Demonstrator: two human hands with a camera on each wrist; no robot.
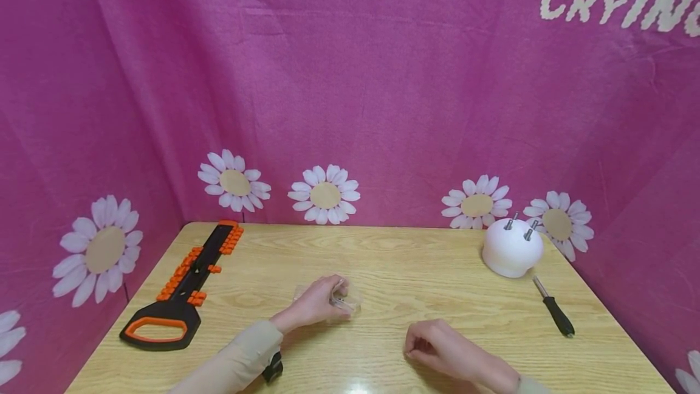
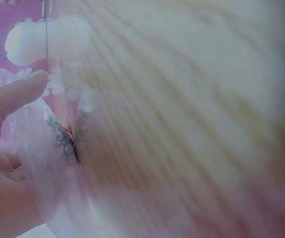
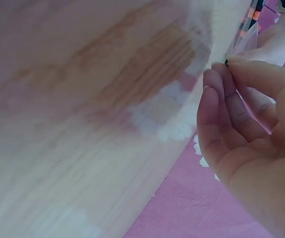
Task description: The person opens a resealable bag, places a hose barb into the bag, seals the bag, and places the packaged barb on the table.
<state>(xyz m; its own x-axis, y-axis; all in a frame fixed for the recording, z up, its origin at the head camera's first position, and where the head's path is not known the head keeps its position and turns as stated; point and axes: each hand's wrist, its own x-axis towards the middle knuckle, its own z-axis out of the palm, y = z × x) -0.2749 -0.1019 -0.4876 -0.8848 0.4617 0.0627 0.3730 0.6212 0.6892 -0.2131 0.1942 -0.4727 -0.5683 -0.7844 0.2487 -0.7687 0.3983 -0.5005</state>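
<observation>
My left hand [image 1: 318, 301] rests low over the middle of the table, gripping a clear plastic bag [image 1: 353, 297] between thumb and fingers. Inside the bag, in the left wrist view, small grey metal pieces [image 2: 62, 136] lie bunched together; they look like screws. To the right and nearer to me is my right hand [image 1: 445, 348], fingers curled and thumb tip meeting the forefinger. A tiny dark piece [image 3: 227, 63] shows at those fingertips in the right wrist view, too small to identify.
A black frame with orange blocks and a handle [image 1: 191, 287] lies on the left of the wooden table [image 1: 383, 260]. At the back right sits a white dome [image 1: 511, 254] with metal bolts upright in it. A black-handled screwdriver [image 1: 558, 316] lies in front. Pink cloth [image 1: 350, 90] hangs behind.
</observation>
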